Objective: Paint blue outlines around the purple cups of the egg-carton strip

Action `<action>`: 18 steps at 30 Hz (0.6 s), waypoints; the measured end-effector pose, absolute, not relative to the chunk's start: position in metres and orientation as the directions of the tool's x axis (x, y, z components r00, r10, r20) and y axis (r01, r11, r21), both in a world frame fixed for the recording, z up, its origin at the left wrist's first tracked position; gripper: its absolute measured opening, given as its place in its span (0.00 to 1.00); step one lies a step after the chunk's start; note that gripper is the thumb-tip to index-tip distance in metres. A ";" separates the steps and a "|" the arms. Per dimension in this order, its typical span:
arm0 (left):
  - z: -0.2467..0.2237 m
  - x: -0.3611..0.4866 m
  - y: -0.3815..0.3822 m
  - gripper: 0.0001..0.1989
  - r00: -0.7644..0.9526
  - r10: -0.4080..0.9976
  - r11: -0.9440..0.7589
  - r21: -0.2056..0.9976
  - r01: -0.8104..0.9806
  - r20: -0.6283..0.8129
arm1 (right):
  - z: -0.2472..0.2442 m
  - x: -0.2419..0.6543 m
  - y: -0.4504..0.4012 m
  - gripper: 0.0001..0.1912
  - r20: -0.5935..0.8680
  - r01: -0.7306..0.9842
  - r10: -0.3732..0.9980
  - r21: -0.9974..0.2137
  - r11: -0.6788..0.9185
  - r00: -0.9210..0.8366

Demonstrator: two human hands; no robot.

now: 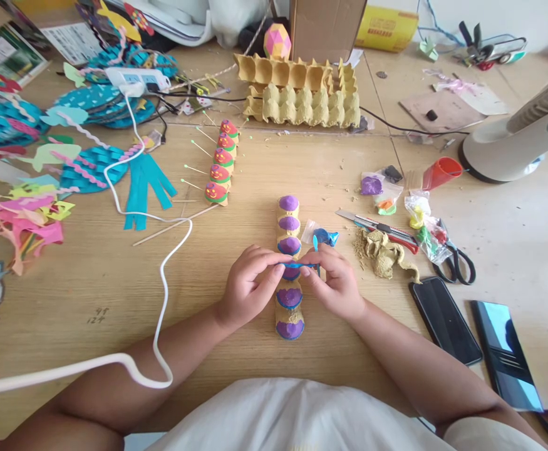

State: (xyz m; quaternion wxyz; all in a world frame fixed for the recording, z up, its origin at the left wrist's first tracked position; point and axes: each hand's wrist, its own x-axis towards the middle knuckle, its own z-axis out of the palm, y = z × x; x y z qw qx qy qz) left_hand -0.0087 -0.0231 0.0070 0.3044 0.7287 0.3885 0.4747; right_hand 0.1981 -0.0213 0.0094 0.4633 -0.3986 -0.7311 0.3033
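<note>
A strip of egg carton runs away from me on the table, its several domes capped with purple clay. Blue edging shows along the lower rims of the nearer caps. Above a middle dome, a thin blue clay strip stretches between my two hands. My left hand pinches its left end between thumb and fingers. The right end is pinched by my right hand. A slim blue modelling tool sticks up from among the right fingers. Just beyond lies blue clay in a small plastic bag.
A red and green caterpillar stands at the upper left, near a white cable. To the right lie a utility knife, scissors, carton scraps and a phone. Egg cartons stand behind.
</note>
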 end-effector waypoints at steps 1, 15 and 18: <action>0.007 -0.009 -0.024 0.10 0.234 0.864 -0.498 0.826 0.265 0.446 | 0.009 0.198 -0.021 0.09 0.428 0.312 0.869 -0.814 0.491 -0.250; 0.003 -0.010 -0.018 0.06 0.192 0.919 -0.386 0.886 0.256 0.345 | 0.005 0.201 -0.018 0.07 0.394 0.331 0.893 -0.831 0.447 -0.216; 0.002 -0.011 -0.017 0.07 0.200 0.914 -0.400 0.873 0.279 0.354 | 0.003 0.202 -0.017 0.07 0.384 0.326 0.900 -0.841 0.432 -0.203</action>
